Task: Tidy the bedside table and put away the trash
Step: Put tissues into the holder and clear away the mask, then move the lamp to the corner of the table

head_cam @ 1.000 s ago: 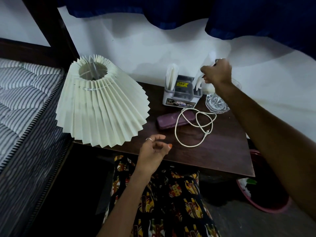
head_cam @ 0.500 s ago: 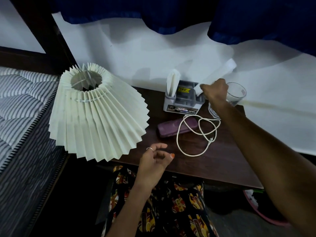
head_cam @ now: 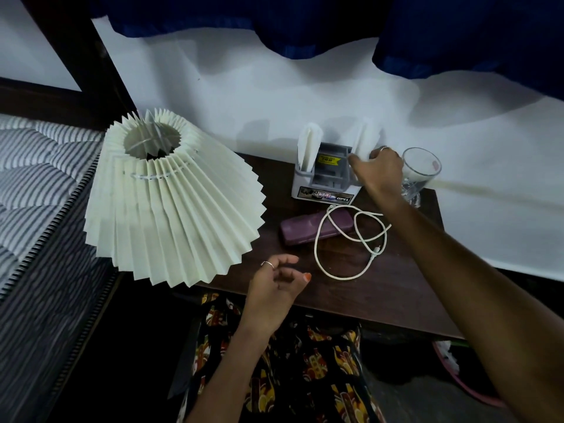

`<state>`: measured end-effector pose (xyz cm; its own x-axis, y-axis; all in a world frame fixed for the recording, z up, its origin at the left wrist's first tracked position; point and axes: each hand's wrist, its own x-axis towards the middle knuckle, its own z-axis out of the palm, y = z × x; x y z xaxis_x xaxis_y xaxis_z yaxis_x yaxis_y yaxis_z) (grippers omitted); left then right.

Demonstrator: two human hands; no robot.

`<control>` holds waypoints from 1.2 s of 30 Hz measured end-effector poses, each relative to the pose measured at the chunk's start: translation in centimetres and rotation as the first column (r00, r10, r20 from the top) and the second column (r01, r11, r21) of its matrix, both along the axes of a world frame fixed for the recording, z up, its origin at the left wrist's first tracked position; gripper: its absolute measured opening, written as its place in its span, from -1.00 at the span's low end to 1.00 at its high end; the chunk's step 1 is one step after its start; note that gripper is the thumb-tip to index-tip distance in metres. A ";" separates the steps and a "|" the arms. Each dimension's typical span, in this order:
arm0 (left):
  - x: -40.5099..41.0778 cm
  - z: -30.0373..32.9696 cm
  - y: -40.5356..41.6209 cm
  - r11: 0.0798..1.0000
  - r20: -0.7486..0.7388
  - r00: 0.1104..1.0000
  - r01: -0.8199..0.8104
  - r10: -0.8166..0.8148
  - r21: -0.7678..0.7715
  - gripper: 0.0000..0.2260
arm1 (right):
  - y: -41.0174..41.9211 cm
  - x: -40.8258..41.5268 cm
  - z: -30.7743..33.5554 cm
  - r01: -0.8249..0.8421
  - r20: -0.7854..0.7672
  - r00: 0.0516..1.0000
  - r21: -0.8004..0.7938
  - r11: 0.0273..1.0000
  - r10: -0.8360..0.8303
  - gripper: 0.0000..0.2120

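Note:
A dark wooden bedside table [head_cam: 381, 288] carries a grey organiser box [head_cam: 325, 181] at the back. A folded white paper [head_cam: 308, 146] stands in its left slot. My right hand [head_cam: 380, 170] pinches a second white paper [head_cam: 364, 138] standing at the box's right slot. A purple case [head_cam: 305, 228] lies in front of the box, with a loose white cable [head_cam: 351, 239] draped over it. A clear glass [head_cam: 419, 172] stands just right of my right hand. My left hand [head_cam: 274, 285] hovers at the table's front edge, fingers loosely curled, holding nothing.
A large pleated cream lampshade [head_cam: 164, 206] covers the table's left side. A striped mattress [head_cam: 36, 178] lies to the left. A pink-rimmed bin [head_cam: 464, 383] with white scraps sits on the floor at the lower right. Blue curtains [head_cam: 305, 22] hang above.
My right hand has brought the long white paper down from the air into the organiser's right side. The left hand has stayed in place; the view shifted slightly.

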<state>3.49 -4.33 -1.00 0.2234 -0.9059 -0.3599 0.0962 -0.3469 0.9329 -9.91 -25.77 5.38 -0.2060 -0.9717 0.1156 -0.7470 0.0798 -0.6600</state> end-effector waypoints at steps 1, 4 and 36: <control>0.0 0.0 0.0 1.000 0.003 1.000 -0.005 0.005 -0.006 -0.78 | 0.5 -0.1 0.3 -0.013 -0.004 1.000 -0.015 1.000 0.013 -0.67; 0.0 0.1 0.3 1.000 0.032 0.999 -0.010 0.011 -0.017 -0.79 | 2.0 -0.4 0.4 -0.021 0.006 1.000 -0.053 0.998 0.022 -0.51; 16.2 0.6 3.7 0.988 0.763 0.633 0.010 -0.128 0.157 -0.40 | 18.8 12.2 -5.8 -0.652 0.076 0.742 0.317 0.689 0.666 -0.59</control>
<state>19.73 -0.65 -0.41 0.4112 -0.8899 -0.1974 -0.6643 -0.4408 0.6037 2.27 -6.95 -0.38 0.4988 -0.8398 -0.2143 -0.7108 -0.2548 -0.6556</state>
